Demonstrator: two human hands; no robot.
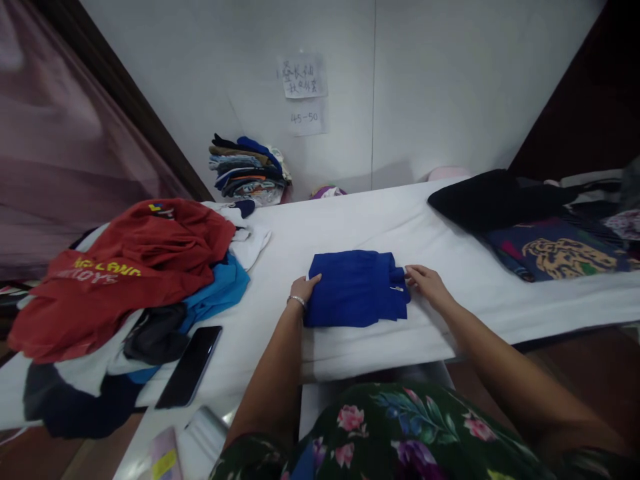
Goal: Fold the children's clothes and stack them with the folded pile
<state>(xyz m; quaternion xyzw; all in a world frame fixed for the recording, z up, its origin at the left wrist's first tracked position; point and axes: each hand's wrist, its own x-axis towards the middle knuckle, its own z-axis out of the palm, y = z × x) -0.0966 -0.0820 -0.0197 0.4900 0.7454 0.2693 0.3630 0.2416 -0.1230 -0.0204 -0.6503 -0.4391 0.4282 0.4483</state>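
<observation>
Blue folded garment, lying between left hand, pinching one edge, and right hand, pinching the other

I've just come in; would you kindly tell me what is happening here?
A person has both hands at a folded blue garment on a white cloth. The left hand is at its left edge, thumb on top; the right hand touches its right edge. A heap of clothes lies to the left, a phone beside it; more clothes lie to the right.
</observation>
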